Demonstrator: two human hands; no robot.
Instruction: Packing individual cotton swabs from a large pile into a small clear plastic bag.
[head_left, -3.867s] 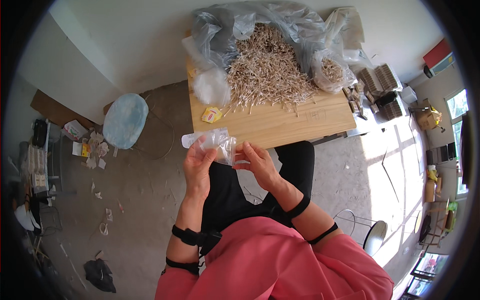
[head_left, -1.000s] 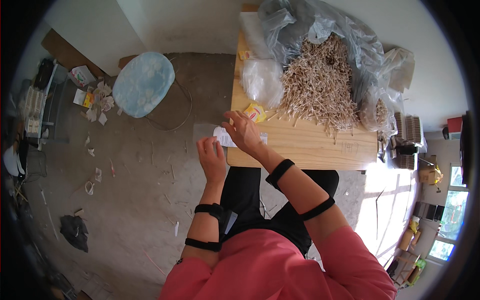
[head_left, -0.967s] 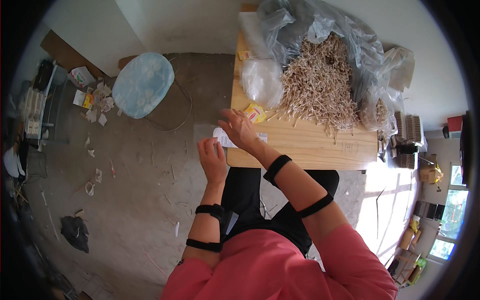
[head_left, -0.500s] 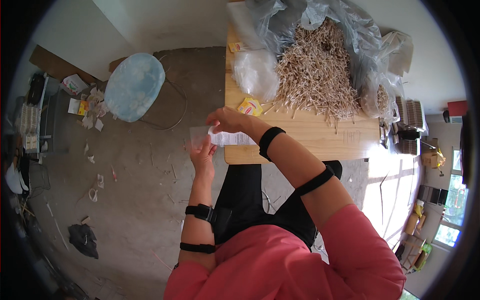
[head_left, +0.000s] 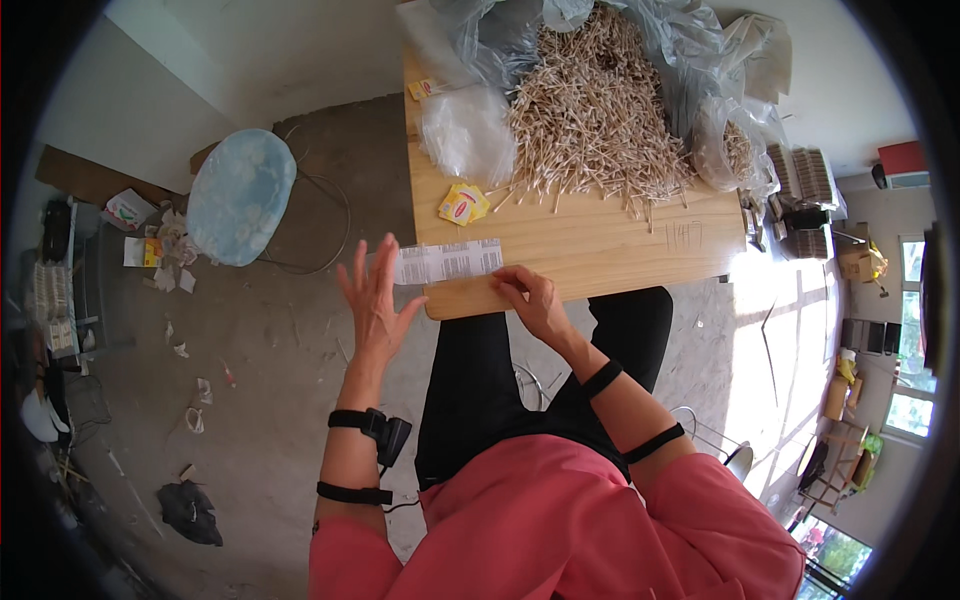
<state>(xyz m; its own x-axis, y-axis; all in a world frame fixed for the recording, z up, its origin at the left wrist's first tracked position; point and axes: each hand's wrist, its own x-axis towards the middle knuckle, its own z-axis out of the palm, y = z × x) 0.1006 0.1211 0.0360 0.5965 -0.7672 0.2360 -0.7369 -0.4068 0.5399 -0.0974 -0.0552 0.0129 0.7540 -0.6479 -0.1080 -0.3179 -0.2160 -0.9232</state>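
A white printed paper strip (head_left: 448, 262) lies across the near left corner of the wooden table (head_left: 600, 262). At the strip's left end, by the table's edge, my left hand (head_left: 373, 308) is raised with its fingers spread and nothing in them. Over at the other end, my right hand (head_left: 537, 303) is bent closed, thumb and fingertips together at the strip's lower right corner. Behind the strip are a few yellow printed cards (head_left: 462, 204). A large heap of cotton swabs (head_left: 595, 110) covers the table's far part.
Grey plastic sheeting (head_left: 690, 55) surrounds the heap, and clear plastic bags (head_left: 468, 135) lie left of it. A stool with a pale blue cover (head_left: 240, 197) stands on the floor at left. Dark crumpled plastic (head_left: 190, 513) and paper scraps litter the floor.
My right hand has moved from the strip's left end to its right end. My left hand has let go and spread its fingers. More of the strip now shows.
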